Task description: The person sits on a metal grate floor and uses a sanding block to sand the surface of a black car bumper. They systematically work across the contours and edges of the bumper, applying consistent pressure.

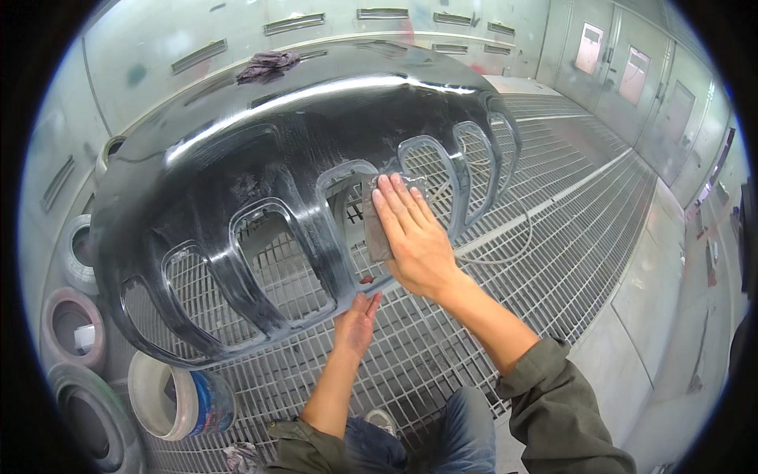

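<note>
A black car body panel [201, 134], like a bumper with slotted openings and greyish sanded edges, spans the upper middle. My right hand [407, 233] lies with straight fingers together on a thin grey sheet [373, 245], holding it against the frame between two openings. Below it, my left hand [359, 320] grips the lower edge of the panel with its fingers pointing up. A small reddish-brown piece [365, 280] shows just above those fingertips. A crumpled dark purple cloth [264, 67] rests on the panel's top.
A white bucket [162, 395] stands at lower left beside rings like wheel rims [73, 328]. The floor is metal grating [568, 261] with a thin hose [505, 257] across it. Pale walls [118, 55] with vents and doors [632, 87] surround the space.
</note>
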A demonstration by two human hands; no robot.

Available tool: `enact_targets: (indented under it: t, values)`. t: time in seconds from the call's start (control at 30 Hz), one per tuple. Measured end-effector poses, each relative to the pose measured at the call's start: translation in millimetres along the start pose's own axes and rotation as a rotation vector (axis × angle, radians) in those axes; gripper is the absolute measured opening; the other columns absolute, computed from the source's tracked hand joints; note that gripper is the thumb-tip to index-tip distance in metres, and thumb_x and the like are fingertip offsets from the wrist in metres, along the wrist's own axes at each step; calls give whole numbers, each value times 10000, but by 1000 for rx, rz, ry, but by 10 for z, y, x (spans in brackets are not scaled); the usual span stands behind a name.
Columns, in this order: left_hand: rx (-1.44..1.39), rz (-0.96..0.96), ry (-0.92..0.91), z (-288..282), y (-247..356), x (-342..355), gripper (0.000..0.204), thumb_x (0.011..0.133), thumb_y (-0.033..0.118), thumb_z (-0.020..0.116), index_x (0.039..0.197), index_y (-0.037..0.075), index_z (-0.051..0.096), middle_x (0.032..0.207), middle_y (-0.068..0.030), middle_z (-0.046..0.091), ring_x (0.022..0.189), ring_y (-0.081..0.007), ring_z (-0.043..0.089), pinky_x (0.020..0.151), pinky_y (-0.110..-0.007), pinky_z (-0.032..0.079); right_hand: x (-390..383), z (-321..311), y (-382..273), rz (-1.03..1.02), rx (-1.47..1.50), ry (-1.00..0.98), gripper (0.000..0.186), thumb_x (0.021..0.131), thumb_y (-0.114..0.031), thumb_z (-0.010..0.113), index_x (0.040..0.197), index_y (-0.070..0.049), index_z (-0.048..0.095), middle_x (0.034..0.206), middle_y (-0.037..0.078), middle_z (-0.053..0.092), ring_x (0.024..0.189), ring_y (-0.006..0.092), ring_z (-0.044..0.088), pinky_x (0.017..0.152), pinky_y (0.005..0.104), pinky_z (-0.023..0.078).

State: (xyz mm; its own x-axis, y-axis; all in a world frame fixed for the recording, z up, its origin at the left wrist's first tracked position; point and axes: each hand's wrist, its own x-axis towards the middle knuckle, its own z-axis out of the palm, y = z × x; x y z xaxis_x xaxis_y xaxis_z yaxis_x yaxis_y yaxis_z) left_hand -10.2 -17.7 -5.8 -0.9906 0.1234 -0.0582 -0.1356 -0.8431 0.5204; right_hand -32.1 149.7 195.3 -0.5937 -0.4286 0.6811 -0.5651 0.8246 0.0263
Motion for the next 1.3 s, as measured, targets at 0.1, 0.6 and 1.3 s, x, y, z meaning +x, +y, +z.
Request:
enact_targets:
  t: [0.1, 0.6, 1.3]
  values:
    - [42, 7, 20, 77, -7, -39, 457, 920, 200, 755, 1306, 57, 556, 1321, -129, 638, 1250, -292, 610, 1165, -477, 449, 317, 27, 87, -20, 21, 13, 829, 804, -197, 712, 1511, 65, 367, 1584, 246, 376, 1507, 359, 320, 1246, 467, 244]
    - [129, 47, 31, 5, 32, 39, 458, 935, 235, 738, 1314, 69, 543, 1326, -123, 639, 1199, -277, 639, 1106, -439, 510, -620, 250, -40, 155, 116, 93, 711, 798, -24, 588, 1490, 34, 436, 1590, 219, 387, 1507, 347, 333, 1235, 509, 234]
    - [116, -31, 34, 250, 72, -77, 563, 960, 330, 710, 1371, 4, 503, 1398, -141, 581, 1293, -282, 569, 1151, -435, 459, 1156, -168, 525, 139, 310, 13, 282, 785, -185, 859, 928, 0, 702, 809, 116, 659, 711, 222, 624, 707, 333, 497]
